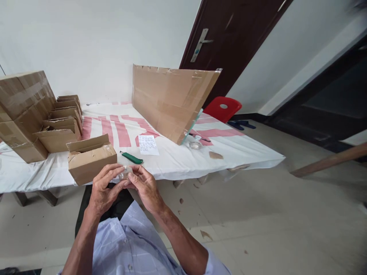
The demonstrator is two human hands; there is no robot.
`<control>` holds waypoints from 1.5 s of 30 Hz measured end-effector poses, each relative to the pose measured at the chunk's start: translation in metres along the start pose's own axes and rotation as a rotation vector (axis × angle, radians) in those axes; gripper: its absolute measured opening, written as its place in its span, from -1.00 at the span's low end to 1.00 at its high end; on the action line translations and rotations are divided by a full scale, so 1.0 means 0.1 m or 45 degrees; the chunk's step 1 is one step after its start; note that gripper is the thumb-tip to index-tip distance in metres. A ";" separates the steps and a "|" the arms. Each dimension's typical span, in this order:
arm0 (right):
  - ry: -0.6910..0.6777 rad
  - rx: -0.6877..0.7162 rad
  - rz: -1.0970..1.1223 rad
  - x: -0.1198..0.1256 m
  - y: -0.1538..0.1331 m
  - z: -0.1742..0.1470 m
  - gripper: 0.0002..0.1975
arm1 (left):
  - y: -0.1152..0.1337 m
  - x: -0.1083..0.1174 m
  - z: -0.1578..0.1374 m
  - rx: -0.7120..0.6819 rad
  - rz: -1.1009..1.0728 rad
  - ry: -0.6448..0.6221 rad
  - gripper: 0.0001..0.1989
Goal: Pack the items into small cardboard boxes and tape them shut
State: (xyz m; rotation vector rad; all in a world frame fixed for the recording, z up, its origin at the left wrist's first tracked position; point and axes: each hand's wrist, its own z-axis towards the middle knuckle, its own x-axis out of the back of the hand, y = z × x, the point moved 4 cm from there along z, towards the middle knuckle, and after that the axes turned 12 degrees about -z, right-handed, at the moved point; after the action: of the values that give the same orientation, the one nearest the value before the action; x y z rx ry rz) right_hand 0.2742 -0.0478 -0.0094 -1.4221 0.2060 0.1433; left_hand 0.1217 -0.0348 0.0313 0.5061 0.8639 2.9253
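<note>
Left hand [101, 189] and right hand [146, 189], fingers partly curled: a small clear-wrapped object [124, 175] is pinched between them at the cloth-covered worktop's [177, 164] front edge, beside a cardboard box [93, 163].

One head-worn camera looks forward and down at the nearby table [243, 152].

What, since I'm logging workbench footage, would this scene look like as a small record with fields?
Hands: left hand and right hand hold a small clear item; its exact kind is unclear
Nearest box: cardboard box with a raised flap, by the table's near edge
Tool: green cutter, lying on the white cloth
Paper: marked sheet, beyond the cutter
Left side: smaller boxes beside taped cartons
Standing piece: large cardboard panel
Background: red chair, dark door
</note>
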 end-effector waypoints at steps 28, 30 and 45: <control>0.355 0.136 -0.524 0.95 0.59 0.60 -0.55 | -0.20 -0.08 -0.12 0.236 0.289 -0.240 -0.45; 0.538 0.163 -0.804 1.41 0.54 0.89 -0.55 | -0.13 0.23 -0.08 0.204 0.355 0.024 -0.54; 0.920 -0.381 -1.574 3.08 0.75 1.71 -0.57 | -1.42 1.59 -0.37 0.882 0.181 0.229 0.43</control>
State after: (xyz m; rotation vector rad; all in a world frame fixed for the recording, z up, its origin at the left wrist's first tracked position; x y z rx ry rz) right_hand 0.5667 0.1248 -0.1281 -1.6178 -0.1429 -1.4097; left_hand -0.0465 0.0876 -0.0269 0.3329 1.9532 2.7478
